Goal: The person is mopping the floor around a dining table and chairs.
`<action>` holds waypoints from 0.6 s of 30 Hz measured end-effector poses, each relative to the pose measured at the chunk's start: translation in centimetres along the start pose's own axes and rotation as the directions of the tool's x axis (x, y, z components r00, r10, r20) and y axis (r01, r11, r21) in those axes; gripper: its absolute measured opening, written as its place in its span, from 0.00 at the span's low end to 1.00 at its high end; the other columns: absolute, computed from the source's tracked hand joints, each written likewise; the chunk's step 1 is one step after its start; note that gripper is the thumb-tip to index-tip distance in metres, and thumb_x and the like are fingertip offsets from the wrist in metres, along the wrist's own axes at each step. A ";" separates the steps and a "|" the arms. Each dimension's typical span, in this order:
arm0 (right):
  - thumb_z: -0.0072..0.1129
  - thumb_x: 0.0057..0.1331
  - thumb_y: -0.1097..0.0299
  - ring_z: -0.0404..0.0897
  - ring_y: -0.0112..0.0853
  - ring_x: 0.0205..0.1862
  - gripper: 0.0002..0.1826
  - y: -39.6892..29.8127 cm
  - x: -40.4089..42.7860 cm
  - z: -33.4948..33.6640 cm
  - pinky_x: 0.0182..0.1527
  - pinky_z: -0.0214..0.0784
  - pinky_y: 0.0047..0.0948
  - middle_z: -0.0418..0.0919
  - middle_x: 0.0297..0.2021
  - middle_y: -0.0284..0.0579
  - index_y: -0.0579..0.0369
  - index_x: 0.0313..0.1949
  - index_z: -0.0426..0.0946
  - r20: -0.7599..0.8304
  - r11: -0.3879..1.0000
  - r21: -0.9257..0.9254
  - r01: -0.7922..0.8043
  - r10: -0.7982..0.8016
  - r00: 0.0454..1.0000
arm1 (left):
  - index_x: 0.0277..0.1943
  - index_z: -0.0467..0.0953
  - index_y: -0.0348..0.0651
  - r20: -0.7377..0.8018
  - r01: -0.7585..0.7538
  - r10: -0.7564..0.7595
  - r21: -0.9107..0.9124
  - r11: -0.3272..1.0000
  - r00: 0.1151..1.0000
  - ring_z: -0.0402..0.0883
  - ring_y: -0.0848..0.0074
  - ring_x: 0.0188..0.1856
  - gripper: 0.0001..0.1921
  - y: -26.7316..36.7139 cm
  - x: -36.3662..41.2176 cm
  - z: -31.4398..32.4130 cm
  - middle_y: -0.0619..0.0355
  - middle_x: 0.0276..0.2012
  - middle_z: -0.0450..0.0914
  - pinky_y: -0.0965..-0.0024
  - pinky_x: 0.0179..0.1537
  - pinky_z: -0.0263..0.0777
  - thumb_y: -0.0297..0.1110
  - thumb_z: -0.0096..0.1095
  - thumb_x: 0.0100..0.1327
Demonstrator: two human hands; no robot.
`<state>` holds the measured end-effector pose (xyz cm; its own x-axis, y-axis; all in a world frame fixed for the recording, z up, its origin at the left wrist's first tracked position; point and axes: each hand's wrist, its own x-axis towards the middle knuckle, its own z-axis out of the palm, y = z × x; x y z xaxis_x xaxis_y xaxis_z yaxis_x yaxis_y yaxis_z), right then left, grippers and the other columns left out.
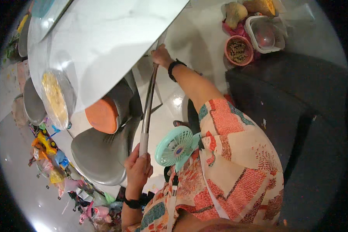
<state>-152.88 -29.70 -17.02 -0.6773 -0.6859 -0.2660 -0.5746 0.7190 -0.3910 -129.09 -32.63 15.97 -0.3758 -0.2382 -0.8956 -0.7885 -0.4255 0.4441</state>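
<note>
A shiny metal pole [149,101] with a grey sleeve [144,142] runs upward through the middle of the view. My left hand [137,166] is wrapped around the grey sleeve at the near end. Farther along, my right hand [161,56] grips the pole beside the edge of a white tabletop [104,58]. Past my right hand the far end of the pole is hidden under the tabletop, so its kind cannot be told. A mint-green portable fan [175,147] hangs at my chest, right of the pole. Both wrists wear dark bands.
A grey chair [98,156] and an orange-topped seat [102,115] stand left of the pole. A plastic-wrapped yellow food item [54,98] lies on the tabletop. Piled toys [56,174] line the lower left. A pink basket [239,50], white container [265,34] and squash [236,13] sit upper right, beside black furniture [278,95].
</note>
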 end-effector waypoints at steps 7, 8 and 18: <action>0.49 0.44 0.70 0.72 0.32 0.32 0.05 -6.0 -5.3 3.5 0.34 0.62 0.31 0.72 0.19 0.40 0.47 0.15 0.73 -0.118 0.967 -0.087 0.241 -0.250 0.961 | 0.46 0.62 0.32 -0.112 0.056 -0.021 0.317 0.947 0.993 0.57 0.87 0.08 0.19 -4.0 -5.7 -3.0 0.66 0.13 0.60 0.82 0.07 0.52 0.19 0.44 0.48; 0.48 0.45 0.71 0.71 0.33 0.32 0.05 -7.1 -6.0 3.5 0.29 0.64 0.31 0.72 0.22 0.41 0.50 0.15 0.73 0.106 0.937 -0.155 0.312 -0.298 0.948 | 0.44 0.64 0.31 -0.140 0.091 -0.053 0.278 0.956 0.989 0.58 0.87 0.08 0.18 -4.7 -6.6 -3.8 0.66 0.13 0.61 0.82 0.06 0.51 0.19 0.45 0.46; 0.46 0.47 0.68 0.71 0.38 0.14 0.11 -15.4 -18.3 7.1 0.12 0.62 0.31 0.70 0.15 0.51 0.68 0.20 0.65 0.311 0.385 0.802 -0.457 0.384 0.869 | 0.47 0.63 0.28 -0.028 0.077 -0.072 0.441 0.894 0.997 0.59 0.87 0.09 0.23 -10.7 -14.8 -12.2 0.62 0.15 0.66 0.83 0.08 0.49 0.17 0.47 0.43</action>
<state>-128.36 -29.02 -12.41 -0.6666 -0.3547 -0.6556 0.4571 0.5002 -0.7355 -109.15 -35.22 24.79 -0.3040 -0.2310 -0.9242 -0.9488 -0.0136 0.3155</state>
